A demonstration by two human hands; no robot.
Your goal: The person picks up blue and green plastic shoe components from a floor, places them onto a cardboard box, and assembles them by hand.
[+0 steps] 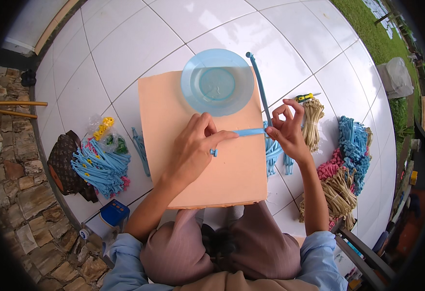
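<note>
A light blue strap (249, 132) is stretched level between my hands, over a peach-coloured board (207, 179). My left hand (193, 145) pinches it between thumb and fingertips, and a short knobbed blue end (214, 153) pokes out below that hand. My right hand (288, 133) holds the other side with thumb and a fingertip, the remaining fingers raised and bent. From the right fingertips a long blue length (260, 87) runs up past a clear blue plastic bowl (193, 94), ending in a small knob. Whether both lengths are one piece, I cannot tell.
Blue strap bundles (103, 167) lie left beside a brown patterned bag (67, 157) and a blue-topped box (113, 213). To the right are a yellow-black screwdriver (304, 97), beige bundles (312, 123), and piled blue (353, 145) and pink bundles (328, 169). White tiles (135, 53) surround the board.
</note>
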